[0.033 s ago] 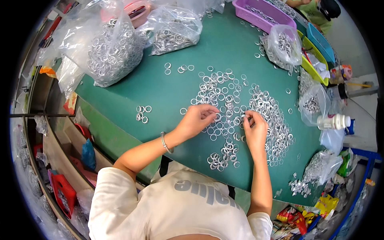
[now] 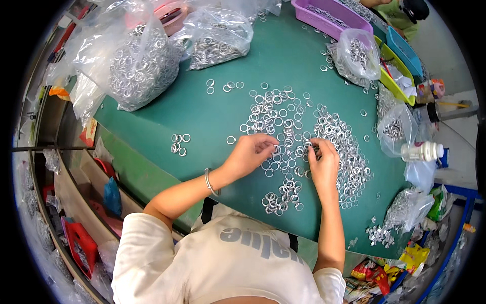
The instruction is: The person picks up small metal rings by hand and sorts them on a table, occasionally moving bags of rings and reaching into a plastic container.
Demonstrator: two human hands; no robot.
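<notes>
Pinching small metal rings [image 2: 283, 137], the left hand [image 2: 250, 152] and right hand [image 2: 323, 162] close fingertips on them. Picking one ring at a time likely avoids tangles.

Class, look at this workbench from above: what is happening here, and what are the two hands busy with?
A person sits at a green table strewn with small silver metal rings. The left hand and right hand both rest in the middle of the loose rings, fingertips pinching at them. A small separate cluster of rings lies off to the left. Clear plastic bags of rings stand at the far edge, beside a purple tray.
</notes>
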